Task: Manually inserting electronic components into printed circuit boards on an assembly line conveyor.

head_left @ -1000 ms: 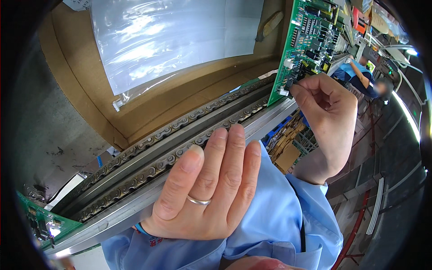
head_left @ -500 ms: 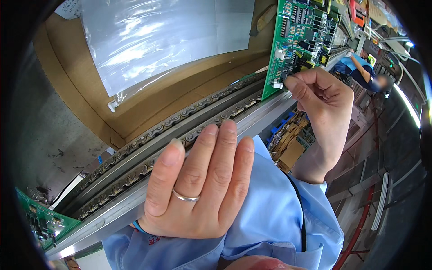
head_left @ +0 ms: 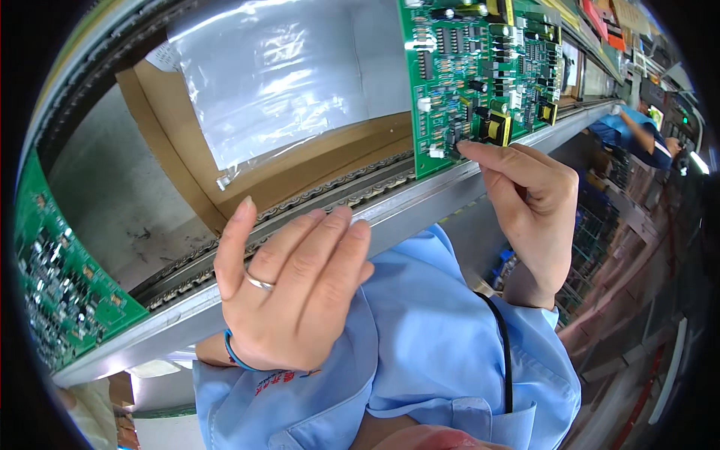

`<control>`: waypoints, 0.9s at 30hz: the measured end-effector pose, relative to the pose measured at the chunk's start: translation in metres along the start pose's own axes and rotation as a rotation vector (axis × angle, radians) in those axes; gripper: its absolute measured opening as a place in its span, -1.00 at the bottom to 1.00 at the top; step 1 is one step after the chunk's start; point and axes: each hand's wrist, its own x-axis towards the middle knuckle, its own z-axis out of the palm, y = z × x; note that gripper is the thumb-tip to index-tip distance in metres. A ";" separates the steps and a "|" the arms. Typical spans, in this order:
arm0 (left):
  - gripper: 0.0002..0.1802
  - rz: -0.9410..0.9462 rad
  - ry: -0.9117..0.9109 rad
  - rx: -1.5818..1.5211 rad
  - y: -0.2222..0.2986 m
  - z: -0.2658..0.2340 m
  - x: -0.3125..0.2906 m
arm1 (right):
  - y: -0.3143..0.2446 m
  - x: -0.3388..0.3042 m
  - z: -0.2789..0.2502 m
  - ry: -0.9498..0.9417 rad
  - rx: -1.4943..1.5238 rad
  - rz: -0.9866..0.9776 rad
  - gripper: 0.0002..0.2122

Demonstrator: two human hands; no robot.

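Note:
A green circuit board (head_left: pixel 446 86) crowded with parts lies across the conveyor at the upper right. My right hand (head_left: pixel 532 202) is closed, its index fingertip against a small dark component near the board's near edge, beside a white connector (head_left: pixel 437 151). Whatever those fingers may hold is too small to make out. My left hand (head_left: pixel 296 292), with a ring on one finger, is stretched out over the near rail, palm down and open, with nothing in it. Another populated green board (head_left: pixel 75 277) lies at the far left.
A metal rail (head_left: pixel 390 215) with roller chain (head_left: pixel 360 196) runs along my front. Beyond it is a cardboard box (head_left: pixel 300 154) with a clear plastic bag (head_left: pixel 277 82) in it. Another person (head_left: pixel 630 135) works at the far right.
The view has shifted, bringing more of both boards into sight. My left hand has moved left along the rail. My right hand stays at the right board's near edge.

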 end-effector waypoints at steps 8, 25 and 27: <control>-0.71 -0.056 -0.015 0.055 0.004 0.001 0.009 | 0.077 -0.006 -0.022 0.590 0.308 -0.104 -0.81; -0.24 -0.297 -0.217 0.160 0.043 0.035 0.048 | 0.192 0.042 0.003 1.230 0.389 -0.293 -0.72; -0.23 -0.294 -0.281 0.150 0.047 0.034 0.054 | 0.185 0.032 0.005 1.192 0.388 -0.362 -0.71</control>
